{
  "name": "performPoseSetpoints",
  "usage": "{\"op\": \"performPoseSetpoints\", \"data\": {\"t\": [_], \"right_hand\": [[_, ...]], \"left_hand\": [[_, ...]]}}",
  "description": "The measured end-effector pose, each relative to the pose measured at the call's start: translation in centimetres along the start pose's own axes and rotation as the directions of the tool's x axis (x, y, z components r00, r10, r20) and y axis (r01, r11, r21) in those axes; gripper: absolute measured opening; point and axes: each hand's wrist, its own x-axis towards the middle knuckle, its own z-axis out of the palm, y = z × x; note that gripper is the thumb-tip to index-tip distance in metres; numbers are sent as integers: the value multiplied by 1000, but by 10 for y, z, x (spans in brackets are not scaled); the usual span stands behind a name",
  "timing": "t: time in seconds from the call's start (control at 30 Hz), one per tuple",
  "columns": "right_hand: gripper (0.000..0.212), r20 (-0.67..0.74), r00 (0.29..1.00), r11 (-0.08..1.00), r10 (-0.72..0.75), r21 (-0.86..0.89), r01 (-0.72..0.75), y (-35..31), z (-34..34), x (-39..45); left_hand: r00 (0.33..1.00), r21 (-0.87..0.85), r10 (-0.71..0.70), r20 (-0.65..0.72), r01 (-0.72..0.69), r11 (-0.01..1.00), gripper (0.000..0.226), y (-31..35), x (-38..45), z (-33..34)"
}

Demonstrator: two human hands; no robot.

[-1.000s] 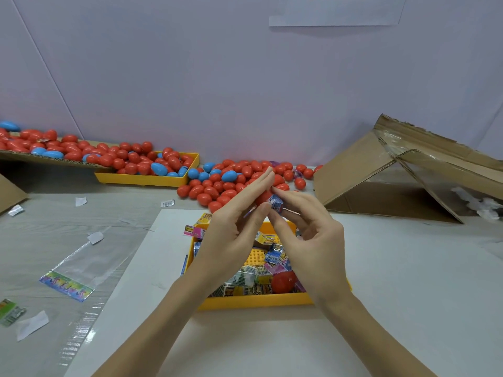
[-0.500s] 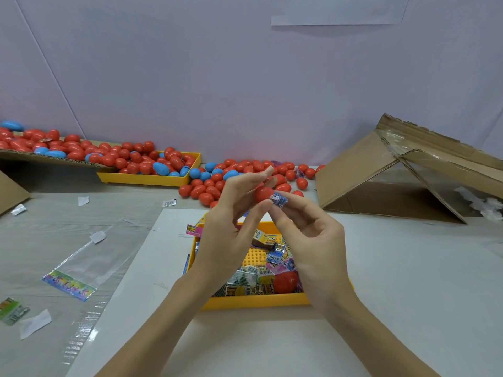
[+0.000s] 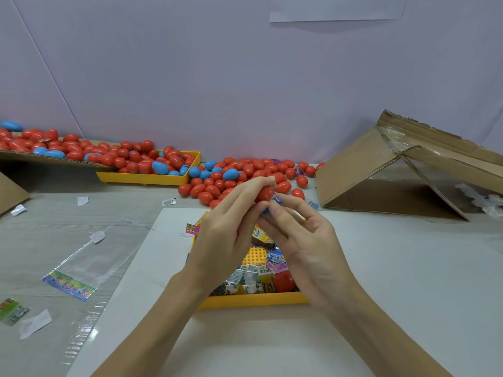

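Note:
My left hand holds a red plastic egg between thumb and fingers, raised above the near yellow tray. My right hand pinches a small blue printed packet against the egg's lower side. The tray under both hands holds several small printed packets and a red egg half. My palms hide the tray's far part.
A heap of red and blue eggs lies behind the tray, more in a second yellow tray and on cardboard at far left. A folded cardboard box stands at right. A clear plastic bag and paper scraps lie at left.
The blue packet has been pressed closer against the red egg, and my left fingers have curled more tightly round the egg. Both hands stay above the tray.

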Motion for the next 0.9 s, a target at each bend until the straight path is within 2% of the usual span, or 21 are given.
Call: {"op": "performPoseSetpoints", "data": {"t": [0.13,0.27,0.37,0.53,0.7,0.9], "right_hand": [[33,34,998,995,54,82,-56,-3,0,3],[25,95,963,917,252,294,-269,-6,-1,5],[22,128,929,864,346,342,-369,-6,-5,7],[31,172,899,797,403,416,-437,-4,-9,9],[29,208,869,731,448,475,-490,-6,-9,8],[44,163,867,749,471,446,-490,-8,-10,11]], "left_hand": [[999,0,-31,-21,31,1000,32,0,1,0],[995,-99,-92,24,94,991,32,5,3,-1],[983,-208,-160,90,176,962,33,7,4,0],[959,-357,-233,162,277,892,31,7,3,-4],[937,-458,-298,182,349,818,30,6,5,-3],[916,-475,-342,208,400,784,30,5,4,-4]]}}
